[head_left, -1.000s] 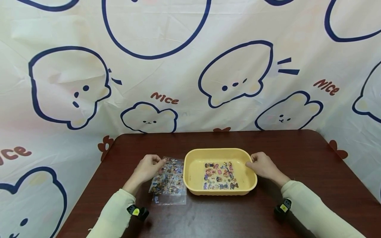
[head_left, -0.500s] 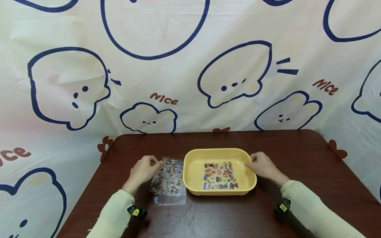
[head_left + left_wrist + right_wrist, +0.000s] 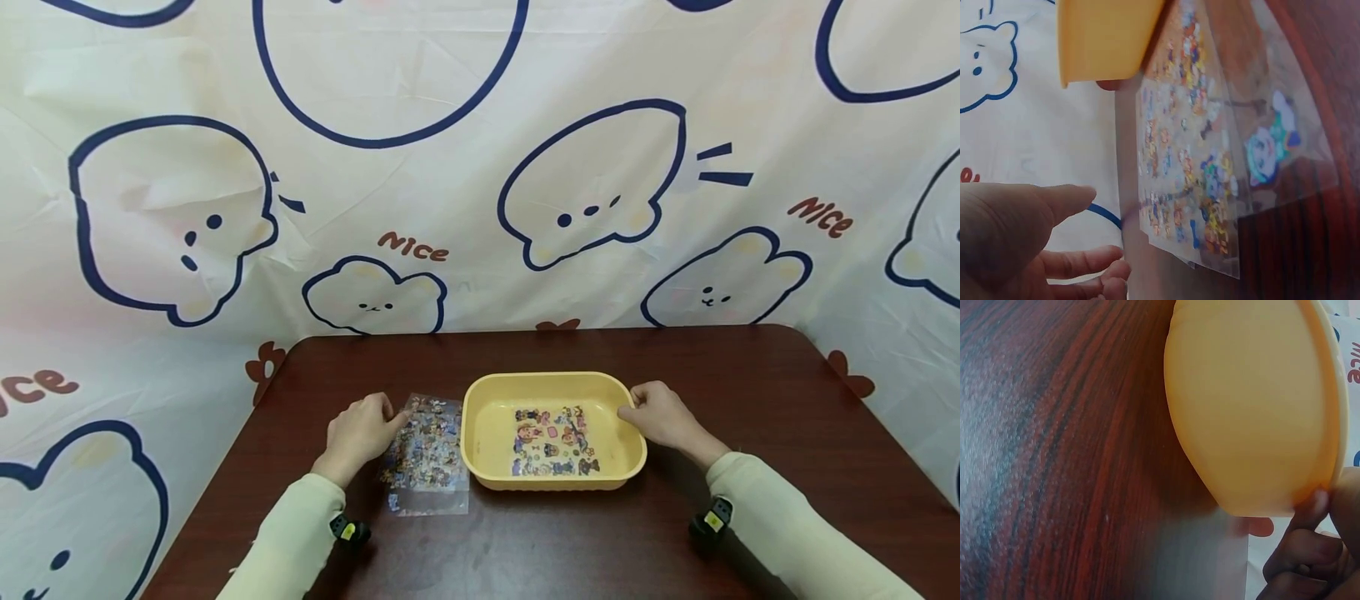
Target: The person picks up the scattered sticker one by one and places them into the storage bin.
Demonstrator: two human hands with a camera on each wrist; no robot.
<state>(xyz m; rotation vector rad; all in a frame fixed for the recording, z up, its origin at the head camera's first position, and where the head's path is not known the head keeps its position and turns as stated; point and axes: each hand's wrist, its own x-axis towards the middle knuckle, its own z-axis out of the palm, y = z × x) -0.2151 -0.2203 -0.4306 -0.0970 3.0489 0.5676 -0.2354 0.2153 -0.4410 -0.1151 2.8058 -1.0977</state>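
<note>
My right hand (image 3: 664, 415) pinches the right rim of a yellow plastic tray (image 3: 480, 467), with the thumb on the inner side. Inside the tray lies a sticker sheet (image 3: 553, 442) with colourful cartoon figures. Left of the tray, a stack of clear sticker sheets (image 3: 431, 446) lies on the table, a transparent strip showing at its near end. My left hand (image 3: 362, 437) is at the stack's upper left edge. In the left wrist view its thumb and fingers stand apart, with nothing between them, beside the sticker sheets (image 3: 1179, 156).
The dark brown wooden table (image 3: 570, 542) reaches back to a white cloth (image 3: 480, 200) printed with blue cartoon outlines. The same cloth hangs along both sides. Each wrist wears a small black camera (image 3: 349, 530).
My left fingers have moved slightly left, away from the sticker sheets they were touching. The left edges of the stack lie a little closer together. My right hand and the tray have stayed put.
</note>
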